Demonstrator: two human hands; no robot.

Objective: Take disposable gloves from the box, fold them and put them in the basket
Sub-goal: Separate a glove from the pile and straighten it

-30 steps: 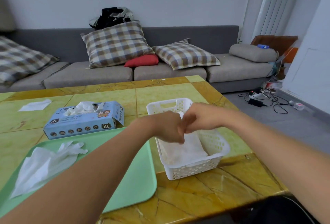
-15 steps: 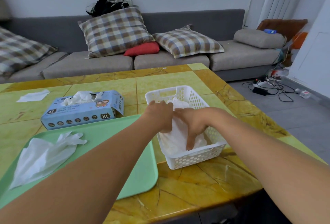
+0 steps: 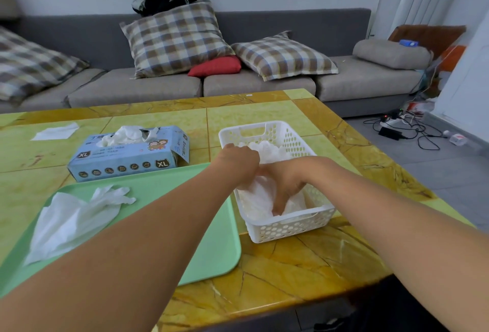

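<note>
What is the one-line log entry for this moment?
step: gloves into basket | left hand: on gloves | right hand: presses gloves | tray: one loose glove | box: open

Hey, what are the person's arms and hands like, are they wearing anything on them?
Both forearms are bare with no sleeve in view. The left hand and right hand show no gloves, and no watch or bracelet appears at the wrists. Rings cannot be ruled out, since the fingers are partly hidden.

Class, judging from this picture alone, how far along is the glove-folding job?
Done: white gloves already lie in the white perforated plastic basket. In hand: left hand and right hand press another in. Left: one loose white glove on the green tray, more in the blue cardboard glove box.
</note>
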